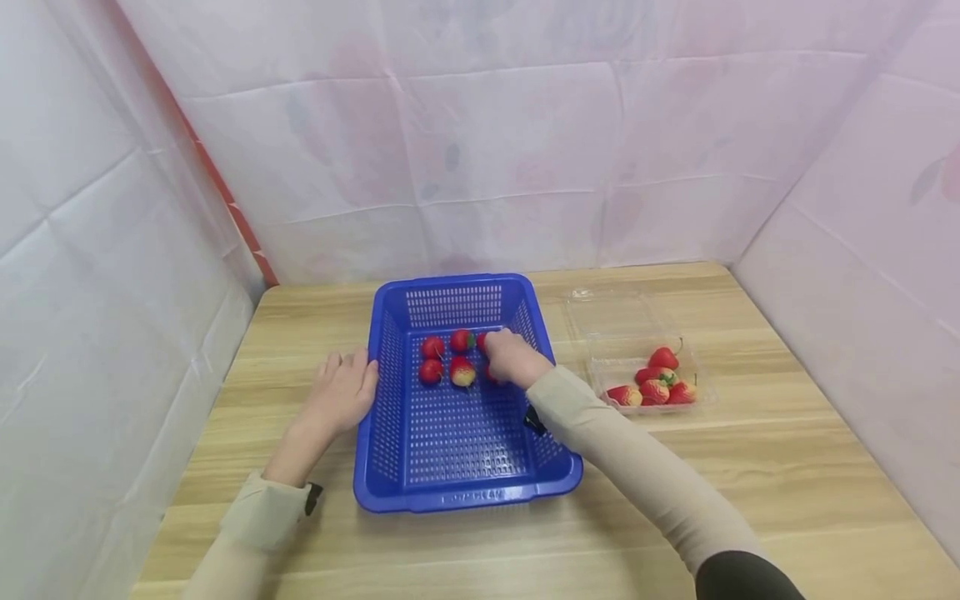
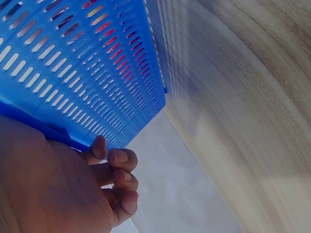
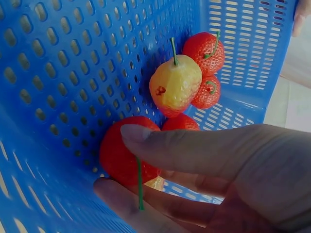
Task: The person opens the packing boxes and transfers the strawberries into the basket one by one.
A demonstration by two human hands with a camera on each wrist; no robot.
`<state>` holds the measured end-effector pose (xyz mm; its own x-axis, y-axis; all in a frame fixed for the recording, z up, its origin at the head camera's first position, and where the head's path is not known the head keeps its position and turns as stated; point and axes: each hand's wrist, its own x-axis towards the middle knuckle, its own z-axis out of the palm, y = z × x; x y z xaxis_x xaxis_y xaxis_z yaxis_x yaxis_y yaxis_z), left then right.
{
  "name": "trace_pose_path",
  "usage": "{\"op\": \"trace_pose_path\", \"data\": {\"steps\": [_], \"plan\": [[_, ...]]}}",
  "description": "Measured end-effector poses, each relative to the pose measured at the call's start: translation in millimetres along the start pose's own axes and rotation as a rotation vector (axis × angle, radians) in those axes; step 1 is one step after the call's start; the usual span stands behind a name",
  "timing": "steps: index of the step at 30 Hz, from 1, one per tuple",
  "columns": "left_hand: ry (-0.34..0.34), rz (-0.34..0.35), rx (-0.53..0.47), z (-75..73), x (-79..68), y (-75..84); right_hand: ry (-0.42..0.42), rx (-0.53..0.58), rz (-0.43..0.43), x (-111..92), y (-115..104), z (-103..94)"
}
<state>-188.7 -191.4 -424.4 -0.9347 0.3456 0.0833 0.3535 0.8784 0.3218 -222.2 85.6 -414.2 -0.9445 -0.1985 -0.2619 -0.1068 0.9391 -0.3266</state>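
Note:
In the head view my left hand is at the left rim of a blue plastic basket, touching it at the side. Its fingers lie loosely bent just outside the rim in the left wrist view. My right hand reaches down inside the basket. Between its thumb and fingers it holds a red strawberry with a thin green stem, low by the perforated floor. Beside it lie a yellow-ended strawberry and red ones. Another fruit shows partly behind my right fingers.
To the right of the basket stands a clear hinged plastic box, lid folded back, with several strawberries in it. Both are on a wooden table. White patterned sheets hang along the back and sides.

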Motion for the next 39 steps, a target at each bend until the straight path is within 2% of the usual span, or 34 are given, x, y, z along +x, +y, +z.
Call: {"op": "trace_pose_path", "data": {"steps": [15, 20, 30, 35, 39], "plan": [[-0.01, -0.005, 0.004, -0.6, 0.3, -0.1, -0.018, 0.013, 0.006, 0.0, -3.3, -4.3], [-0.015, -0.005, 0.006, -0.5, 0.5, 1.0, 0.0, 0.002, 0.001, -1.2, -3.4, -6.2], [-0.003, -0.01, 0.013, -1.3, 0.1, 1.2, 0.131, 0.06, -0.005, -18.5, -3.7, -20.3], [0.01, -0.01, 0.012, -1.1, -0.1, 1.2, 0.216, 0.069, -0.049, -27.1, -3.0, -30.8], [0.013, -0.001, 0.026, -0.5, -0.8, 1.7, 0.245, 0.104, -0.098, -37.2, 0.5, -41.0]]}}
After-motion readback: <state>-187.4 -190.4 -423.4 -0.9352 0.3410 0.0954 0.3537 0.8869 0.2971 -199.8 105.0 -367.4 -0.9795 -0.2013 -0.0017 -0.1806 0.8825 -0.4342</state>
